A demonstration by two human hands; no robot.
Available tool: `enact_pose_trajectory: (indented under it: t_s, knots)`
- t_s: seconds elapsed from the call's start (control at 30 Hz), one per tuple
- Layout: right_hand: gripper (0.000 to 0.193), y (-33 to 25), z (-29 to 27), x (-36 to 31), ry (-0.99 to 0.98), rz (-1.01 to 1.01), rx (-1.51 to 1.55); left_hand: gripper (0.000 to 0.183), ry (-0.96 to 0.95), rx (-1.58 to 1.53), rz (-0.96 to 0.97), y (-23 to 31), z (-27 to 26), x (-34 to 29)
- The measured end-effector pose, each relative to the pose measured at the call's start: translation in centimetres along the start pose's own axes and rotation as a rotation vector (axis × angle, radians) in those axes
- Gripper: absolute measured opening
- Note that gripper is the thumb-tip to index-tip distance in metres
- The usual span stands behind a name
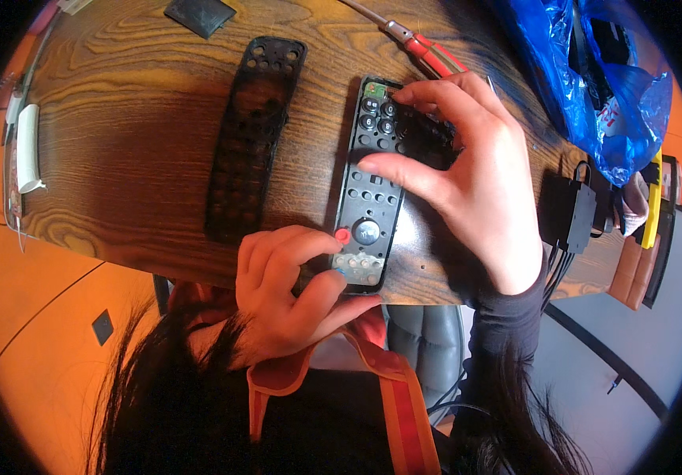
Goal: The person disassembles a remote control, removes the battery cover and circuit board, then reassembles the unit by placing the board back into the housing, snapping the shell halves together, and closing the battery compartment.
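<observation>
My left hand [289, 273] is bent in at the near left corner of an opened remote control [373, 210], fingertips at its edge, I would say to steady it; how firmly they grip I cannot tell. A small red button [343, 236] sits right at one of those fingertips. My right hand [475, 170] arches over the far part, thumb and forefinger spread well apart with nothing pinched between them, the thumb tip over the key rows and the forefinger by the top edge, near four round black keys. The other right fingers are hidden, and the dark patch beneath them could be shadow or a part. That wide arch probably keeps the keys between in my sight.

Left of both hands lies a black perforated cover [250, 142], set apart perhaps so the remote's face stays uncovered. Just beyond my right fingers is a red-handled tool [438, 57], likely within easy reach. Farther right are a blue plastic bag [558, 75] and a black box [577, 215] trailing cables.
</observation>
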State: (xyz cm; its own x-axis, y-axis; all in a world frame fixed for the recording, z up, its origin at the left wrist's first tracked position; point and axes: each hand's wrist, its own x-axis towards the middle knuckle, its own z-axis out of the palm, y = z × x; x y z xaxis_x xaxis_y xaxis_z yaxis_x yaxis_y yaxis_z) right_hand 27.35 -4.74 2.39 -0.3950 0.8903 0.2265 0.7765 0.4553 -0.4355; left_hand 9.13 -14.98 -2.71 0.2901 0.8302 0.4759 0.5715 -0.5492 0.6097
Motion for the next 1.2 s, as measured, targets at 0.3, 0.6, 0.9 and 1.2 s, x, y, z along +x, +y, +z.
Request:
enact_pose_trajectory:
  t_s: [0.3, 0.6, 0.9, 1.2]
  knots:
    - [0.045, -0.9, 0.6, -0.7, -0.059, 0.058, 0.186, 0.039, 0.061, -0.049, 0.035, -0.1, 1.0, -0.1]
    - [0.027, 0.7, -2.2, -0.9, -0.376, -0.062, 0.575, 0.036, 0.067, -0.045, 0.024, -0.1, 0.9, 0.0]
    - [0.013, 1.7, -3.7, -1.1, -0.68, -0.303, 0.786, 0.039, 0.066, -0.069, 0.0, -0.1, 0.9, -0.3]
    - [0.024, 2.9, -5.0, -1.3, -0.749, -0.33, 1.045, 0.047, 0.127, -0.119, -0.047, -0.2, 1.0, -0.4]
